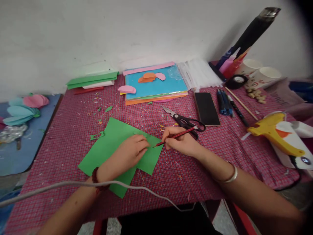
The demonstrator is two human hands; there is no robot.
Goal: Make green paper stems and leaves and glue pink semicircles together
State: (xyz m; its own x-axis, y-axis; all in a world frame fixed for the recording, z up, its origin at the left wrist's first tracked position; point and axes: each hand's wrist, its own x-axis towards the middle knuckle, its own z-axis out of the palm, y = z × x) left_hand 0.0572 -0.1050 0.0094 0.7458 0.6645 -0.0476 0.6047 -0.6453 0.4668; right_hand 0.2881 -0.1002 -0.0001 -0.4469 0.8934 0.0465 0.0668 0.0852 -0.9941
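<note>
My left hand (130, 150) rests palm down on a green paper sheet (102, 147), its fingers slightly bent and lying on the paper. The sheet has a cut-out corner, and its right part reaches under a red pencil (179, 134). My right hand (179, 142) pinches that pencil, whose tip points left and sits at or just above the paper; I cannot tell if it touches. Black-handled scissors (183, 120) lie just beyond my right hand, blades partly apart. A green paper scrap (97, 135) lies at the sheet's left edge.
A white cable (117, 183) crosses over my left wrist. Behind lie coloured sheets (151, 86) with cut petals, and a phone (207, 108). Pens (224, 102), a yellow glue gun (276, 132) and paper cups (262, 78) stand or lie right. Paper flowers (23, 111) are far left.
</note>
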